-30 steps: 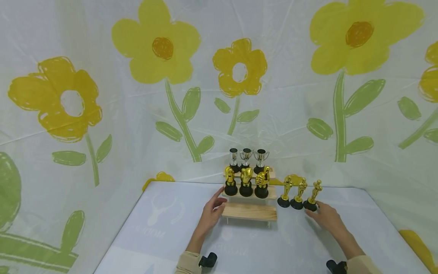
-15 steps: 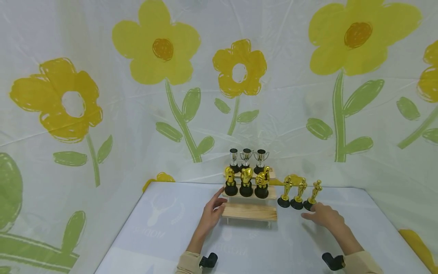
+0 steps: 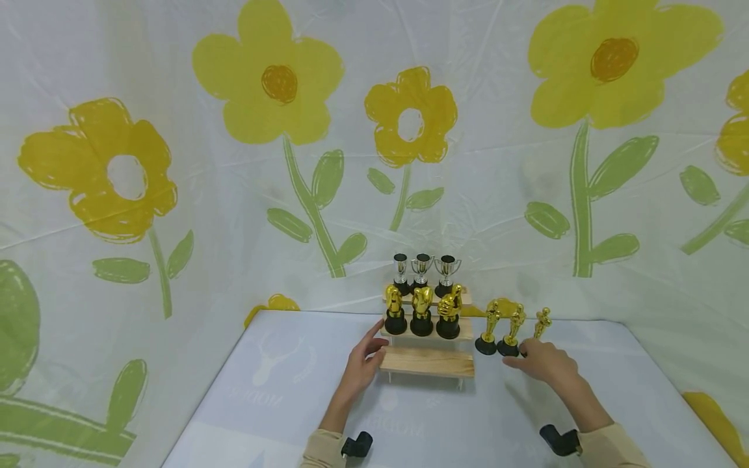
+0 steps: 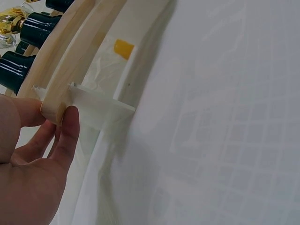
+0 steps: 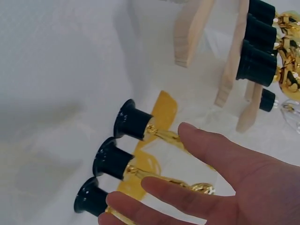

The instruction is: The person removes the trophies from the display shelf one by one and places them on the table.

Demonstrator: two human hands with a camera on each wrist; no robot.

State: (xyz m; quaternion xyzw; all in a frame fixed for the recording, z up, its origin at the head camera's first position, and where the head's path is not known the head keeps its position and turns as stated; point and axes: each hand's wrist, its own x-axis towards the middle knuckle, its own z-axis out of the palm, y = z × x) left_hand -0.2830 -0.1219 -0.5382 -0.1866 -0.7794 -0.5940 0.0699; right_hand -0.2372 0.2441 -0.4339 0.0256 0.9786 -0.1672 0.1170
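My left hand (image 3: 361, 369) grips the left end of a tiered wooden display stand; in the left wrist view, thumb and fingers pinch the end of its lowest board (image 4: 70, 65). My right hand (image 3: 549, 364) is beside a row of gold figurine trophies on the table, thumb and fingers spread. In the head view it partly covers the rightmost trophy (image 3: 543, 318). The middle trophy (image 3: 513, 325) and the left trophy (image 3: 489, 328) stand upright to its left. In the right wrist view the fingers extend close to the trophies (image 5: 112, 158); whether they touch is unclear.
Three gold-topped trophies (image 3: 421, 312) with black bases stand on the stand's middle board. Silver cups (image 3: 446, 268) occupy the top board behind. The lowest board (image 3: 427, 361) shows bare wood. A flower-printed curtain (image 3: 491, 195) hangs behind the white table (image 3: 281, 364).
My right hand has moved leftward from the base of the rightmost trophy, toward the middle one, now covering the rightmost one's base. The left hand stays on the stand.
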